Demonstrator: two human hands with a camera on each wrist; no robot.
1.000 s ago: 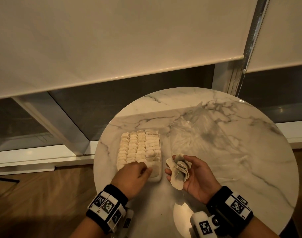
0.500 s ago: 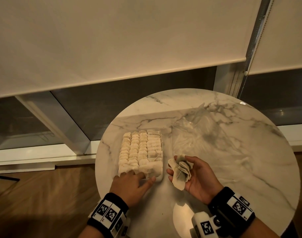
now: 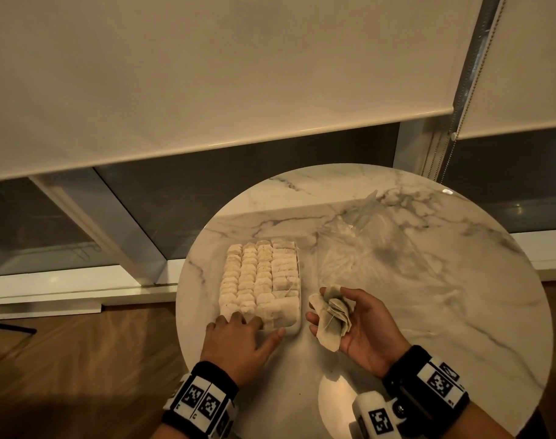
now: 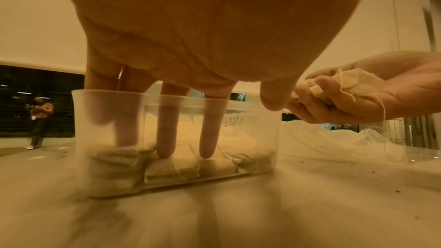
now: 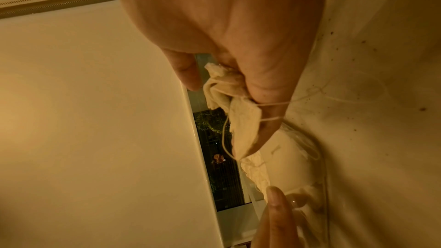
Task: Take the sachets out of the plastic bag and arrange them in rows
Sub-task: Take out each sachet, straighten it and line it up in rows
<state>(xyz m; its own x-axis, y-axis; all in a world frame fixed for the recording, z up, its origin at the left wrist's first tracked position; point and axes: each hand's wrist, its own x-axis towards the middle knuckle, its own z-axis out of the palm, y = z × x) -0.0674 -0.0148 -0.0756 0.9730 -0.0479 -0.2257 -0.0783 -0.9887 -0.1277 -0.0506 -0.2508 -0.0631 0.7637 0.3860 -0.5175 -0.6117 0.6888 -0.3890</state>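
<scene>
A clear plastic container on the round marble table holds several rows of beige sachets. My left hand reaches into its near end. In the left wrist view its straight fingers press down on the nearest sachets behind the container wall, with the thumb outside the wall. My right hand lies palm up just right of the container and grips a loose bunch of sachets, their strings hanging. The crumpled clear plastic bag lies behind.
The table's left edge is close to the container, with wooden floor below. Roller blinds and a dark window strip fill the back. Small dark crumbs dot the tabletop. A distant person is seen standing through the window.
My left hand drew back from the near right sachet to the container's near end, fingers now spread inside and thumb outside. The right hand kept its bunch and stayed in place.
</scene>
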